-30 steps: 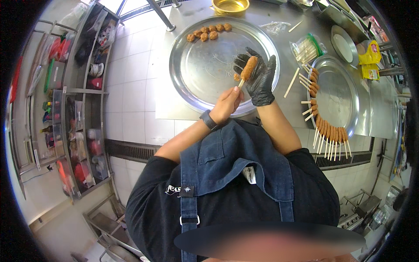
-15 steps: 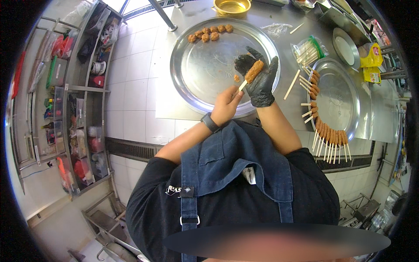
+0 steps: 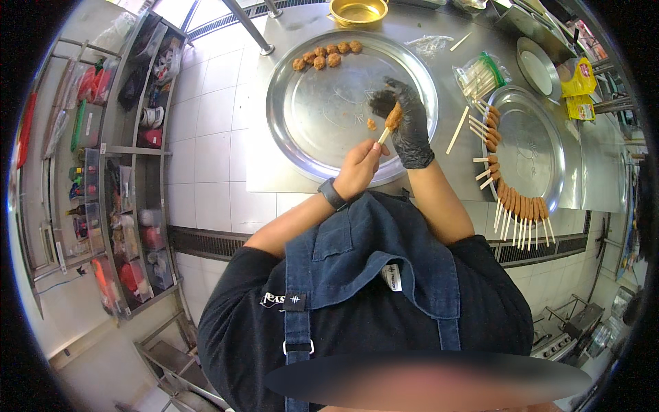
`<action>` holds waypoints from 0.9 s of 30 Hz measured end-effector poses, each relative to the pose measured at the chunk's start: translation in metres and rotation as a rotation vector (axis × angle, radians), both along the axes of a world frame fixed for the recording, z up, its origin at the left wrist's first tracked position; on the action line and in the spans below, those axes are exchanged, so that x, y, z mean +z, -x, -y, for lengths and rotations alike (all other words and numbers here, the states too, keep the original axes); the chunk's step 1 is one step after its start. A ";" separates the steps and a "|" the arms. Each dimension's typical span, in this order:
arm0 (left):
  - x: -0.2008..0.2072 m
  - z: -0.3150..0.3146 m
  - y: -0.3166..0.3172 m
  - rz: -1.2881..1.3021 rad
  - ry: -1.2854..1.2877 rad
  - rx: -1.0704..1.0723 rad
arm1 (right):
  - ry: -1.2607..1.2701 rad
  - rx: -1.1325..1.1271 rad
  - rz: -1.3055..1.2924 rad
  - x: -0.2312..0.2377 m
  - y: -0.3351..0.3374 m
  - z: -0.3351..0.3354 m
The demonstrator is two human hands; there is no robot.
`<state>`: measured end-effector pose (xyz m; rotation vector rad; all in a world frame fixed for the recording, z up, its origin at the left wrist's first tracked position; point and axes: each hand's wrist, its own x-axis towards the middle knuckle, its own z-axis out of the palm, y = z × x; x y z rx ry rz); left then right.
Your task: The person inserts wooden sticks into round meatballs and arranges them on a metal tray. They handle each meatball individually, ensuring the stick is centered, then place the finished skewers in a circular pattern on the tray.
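Observation:
My bare left hand [image 3: 362, 163] pinches the wooden stick [image 3: 384, 137] of a meat skewer over the near part of a large round metal tray [image 3: 292, 123]. My right hand [image 3: 413, 134], in a black glove, curls around the brownish-orange meat [image 3: 394, 117] at the stick's upper end. Its fingers cover part of the meat. A small scrap of meat [image 3: 371, 124] lies on the tray beside the glove. Two rows of meatballs [image 3: 319, 62] sit near the tray's far left rim.
To the right, a second metal tray [image 3: 532, 147] carries finished-looking meat skewers [image 3: 522, 206] along its rim, sticks pointing outward. A bag of sticks [image 3: 480, 75], one loose stick [image 3: 458, 130] and a grey bowl [image 3: 539, 69] stand nearby. A gold pot [image 3: 358, 10] is at the back.
My right hand has gone from open, with the skewer lying across its palm, to curled around the meat. My left hand keeps hold of the stick.

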<state>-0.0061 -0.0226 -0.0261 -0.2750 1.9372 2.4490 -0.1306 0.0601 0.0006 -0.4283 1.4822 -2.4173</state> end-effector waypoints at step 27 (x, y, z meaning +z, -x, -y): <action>0.005 0.008 0.002 0.036 -0.196 0.023 | -0.038 0.247 0.041 -0.015 -0.018 -0.004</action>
